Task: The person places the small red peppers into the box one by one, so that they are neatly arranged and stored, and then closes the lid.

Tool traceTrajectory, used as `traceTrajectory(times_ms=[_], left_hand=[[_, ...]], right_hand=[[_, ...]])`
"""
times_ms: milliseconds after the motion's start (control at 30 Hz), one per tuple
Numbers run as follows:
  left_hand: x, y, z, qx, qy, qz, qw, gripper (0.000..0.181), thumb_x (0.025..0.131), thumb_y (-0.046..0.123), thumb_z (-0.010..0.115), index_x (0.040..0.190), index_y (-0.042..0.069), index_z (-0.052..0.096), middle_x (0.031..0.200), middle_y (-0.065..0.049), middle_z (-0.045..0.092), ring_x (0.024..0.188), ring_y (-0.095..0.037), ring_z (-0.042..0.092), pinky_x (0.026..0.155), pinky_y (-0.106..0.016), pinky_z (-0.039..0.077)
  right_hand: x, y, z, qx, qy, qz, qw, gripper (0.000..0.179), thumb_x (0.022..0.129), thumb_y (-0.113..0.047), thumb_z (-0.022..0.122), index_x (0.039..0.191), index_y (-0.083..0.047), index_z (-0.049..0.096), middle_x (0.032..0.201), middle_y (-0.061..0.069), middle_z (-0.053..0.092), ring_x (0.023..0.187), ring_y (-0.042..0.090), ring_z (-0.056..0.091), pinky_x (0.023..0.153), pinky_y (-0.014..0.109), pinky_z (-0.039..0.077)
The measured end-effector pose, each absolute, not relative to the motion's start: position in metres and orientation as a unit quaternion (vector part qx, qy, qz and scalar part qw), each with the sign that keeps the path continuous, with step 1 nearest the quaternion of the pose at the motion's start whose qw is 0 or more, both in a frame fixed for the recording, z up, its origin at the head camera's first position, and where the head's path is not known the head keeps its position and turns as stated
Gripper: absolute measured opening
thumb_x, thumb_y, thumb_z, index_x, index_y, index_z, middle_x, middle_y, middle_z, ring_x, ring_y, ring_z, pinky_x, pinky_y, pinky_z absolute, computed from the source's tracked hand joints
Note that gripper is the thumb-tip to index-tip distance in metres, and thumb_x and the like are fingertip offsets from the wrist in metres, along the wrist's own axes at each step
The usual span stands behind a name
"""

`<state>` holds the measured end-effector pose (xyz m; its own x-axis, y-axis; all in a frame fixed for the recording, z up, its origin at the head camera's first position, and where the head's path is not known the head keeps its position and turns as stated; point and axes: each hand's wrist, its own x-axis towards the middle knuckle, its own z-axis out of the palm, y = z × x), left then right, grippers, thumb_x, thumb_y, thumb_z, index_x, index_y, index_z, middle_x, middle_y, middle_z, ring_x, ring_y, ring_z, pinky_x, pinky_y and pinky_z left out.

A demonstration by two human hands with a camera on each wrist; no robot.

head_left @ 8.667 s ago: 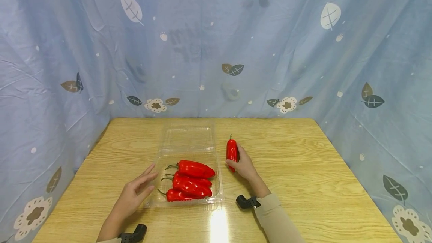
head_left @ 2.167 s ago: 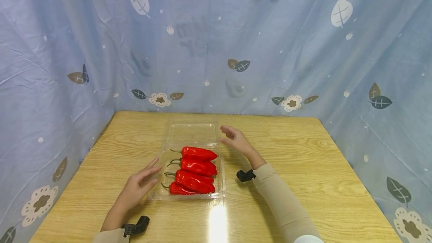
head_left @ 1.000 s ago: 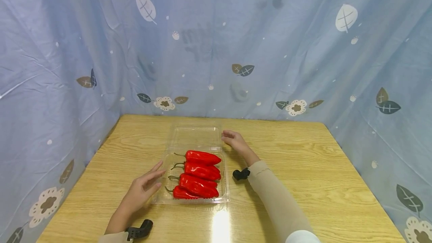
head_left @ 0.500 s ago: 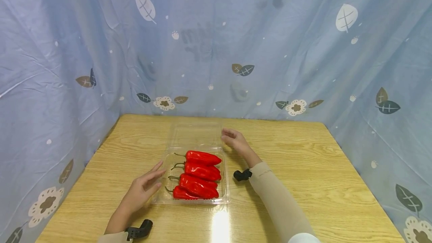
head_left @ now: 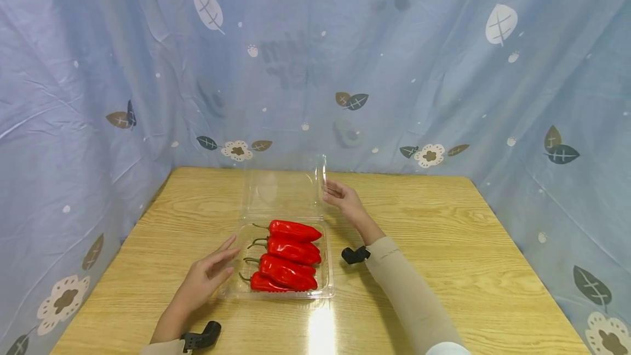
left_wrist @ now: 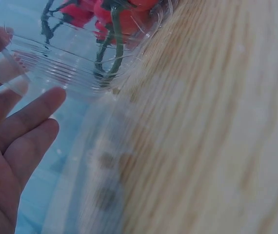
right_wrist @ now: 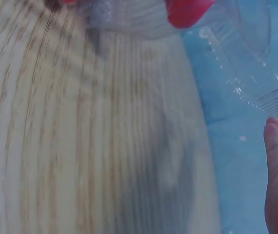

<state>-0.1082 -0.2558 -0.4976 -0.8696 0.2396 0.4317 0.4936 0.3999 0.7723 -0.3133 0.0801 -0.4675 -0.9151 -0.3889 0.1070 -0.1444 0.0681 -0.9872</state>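
Note:
Several long red peppers (head_left: 291, 249) with green stems lie side by side in a clear plastic clamshell container (head_left: 329, 284) on the table. Its see-through lid (head_left: 283, 196) is hinged at the back and stands tilted up. My right hand (head_left: 349, 201) pinches the lid's right edge between thumb and fingers; in the right wrist view, the fingertips (right_wrist: 274, 127) are at the ribbed lid edge. My left hand (head_left: 202, 281) is beside the container's left side with fingers extended. Through the clear wall, the left wrist view shows some of its fingers (left_wrist: 41, 109) right at the plastic.
A wooden table (head_left: 434, 251) carries the container, with a bright glare patch in front of it. Behind and on both sides hangs a blue curtain (head_left: 296, 70) with leaf and flower prints. A black wrist camera (head_left: 356, 255) is on each wrist.
Earlier my right hand gripped a pepper right of the container; that pepper is now inside with the others. The lid has risen from lying flat, with my right hand at its edge. The left hand stays put.

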Motion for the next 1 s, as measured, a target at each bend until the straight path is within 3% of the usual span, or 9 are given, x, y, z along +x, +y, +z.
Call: traceTrajectory(times_ms=[500,833,1000], left_hand=[[-0.108,-0.256,-0.497,-0.234,-0.819,-0.507,0.131,0.037,0.089,-0.008,0.057,0.126,-0.008,0.055,0.147,-0.028,0.035,0.129,-0.001,0.043,0.1,-0.008,0.039],[-0.11,-0.255,-0.498,-0.218,-0.828,-0.5,0.128,0.036,0.09,-0.003,0.058,0.126,-0.004,0.057,0.147,-0.025,0.037,0.128,0.001,0.044,0.1,-0.006,0.037],[-0.11,-0.256,-0.499,-0.225,-0.821,-0.51,0.125,0.036,0.09,-0.006,0.057,0.126,-0.006,0.056,0.147,-0.026,0.035,0.129,0.001,0.043,0.1,-0.008,0.038]], right_hand=[[-0.298,0.077,-0.452,-0.191,0.717,-0.667,0.074,0.052,0.092,0.003,0.056,0.142,-0.004,0.041,0.146,0.017,0.043,0.134,0.029,0.042,0.103,0.034,0.047],[-0.29,0.078,-0.444,-0.208,0.722,-0.659,0.028,0.051,0.089,0.006,0.06,0.137,0.006,0.044,0.139,0.024,0.048,0.128,0.036,0.047,0.102,0.028,0.046],[-0.282,0.079,-0.438,-0.222,0.724,-0.652,0.02,0.049,0.089,0.006,0.059,0.136,0.004,0.046,0.139,0.024,0.048,0.128,0.035,0.048,0.105,0.03,0.044]])
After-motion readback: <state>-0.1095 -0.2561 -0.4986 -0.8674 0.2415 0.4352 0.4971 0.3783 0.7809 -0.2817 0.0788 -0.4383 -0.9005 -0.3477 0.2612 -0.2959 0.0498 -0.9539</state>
